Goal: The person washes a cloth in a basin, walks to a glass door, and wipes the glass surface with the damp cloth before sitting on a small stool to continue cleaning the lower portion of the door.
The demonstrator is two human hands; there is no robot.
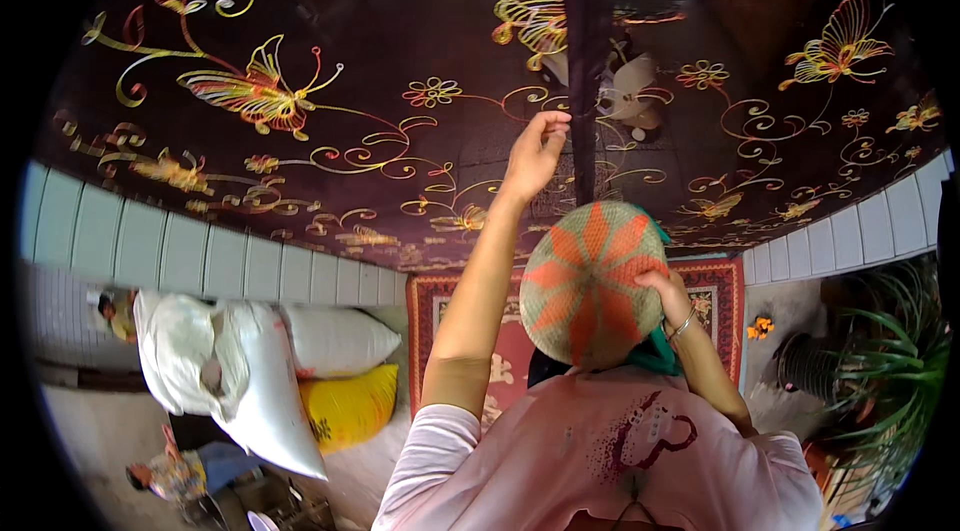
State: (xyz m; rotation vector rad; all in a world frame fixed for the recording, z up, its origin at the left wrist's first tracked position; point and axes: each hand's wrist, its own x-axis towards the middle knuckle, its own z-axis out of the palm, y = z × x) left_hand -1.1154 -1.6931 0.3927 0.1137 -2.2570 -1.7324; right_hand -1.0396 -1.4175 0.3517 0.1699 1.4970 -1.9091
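Observation:
Raised in front of me, my left hand [538, 153] reaches to the middle opening of a dark, sheer curtain [350, 91] embroidered with butterflies and flowers. Its thumb and fingers are apart, and the fingertips are at the curtain's edge; whether they touch it I cannot tell. My right hand [672, 297] grips the right rim of a round woven straw piece [592, 283] with an orange petal pattern, held before my chest. The thumb lies on its face and the other fingers are hidden behind. Green cloth [662, 351] shows behind its rim.
A red patterned rug [425, 316] lies at the doorway. White sacks [265, 381] and a yellow sack [350, 406] lie on the left. At the right are a leafy plant [890, 361], a dark ribbed pot [806, 368] and orange flowers [760, 328]. A person [185, 466] is at lower left.

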